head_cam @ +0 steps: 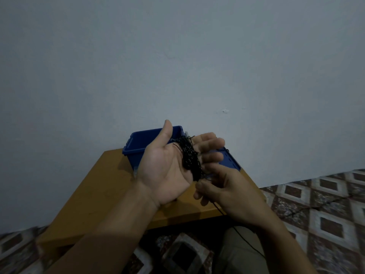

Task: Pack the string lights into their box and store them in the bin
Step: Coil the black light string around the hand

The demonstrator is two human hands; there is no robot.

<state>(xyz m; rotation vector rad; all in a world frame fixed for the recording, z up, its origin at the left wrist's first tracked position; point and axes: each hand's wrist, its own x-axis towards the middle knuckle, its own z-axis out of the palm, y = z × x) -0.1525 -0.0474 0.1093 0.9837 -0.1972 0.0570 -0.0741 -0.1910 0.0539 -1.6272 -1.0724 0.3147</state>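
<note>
Coiling the lights on the left hand over the table; nothing packed yet.

Left hand [167,167] is palm up with fingers nearly straight, and the lights [190,157] sit as a black coil looped round the fingers, above the table's [102,186] right side. Right hand [223,188] is just below the coil, fingertips pinching the loose wire. The tail [245,240] drops past the knee toward the floor on the right. Bin [142,141] stands open at the far edge, lid [230,159] just beside it. I can't make out a box. I judge winding is the step in hand. Next calls for pulling up slack and laying a loop on without the coil slipping off.
</note>
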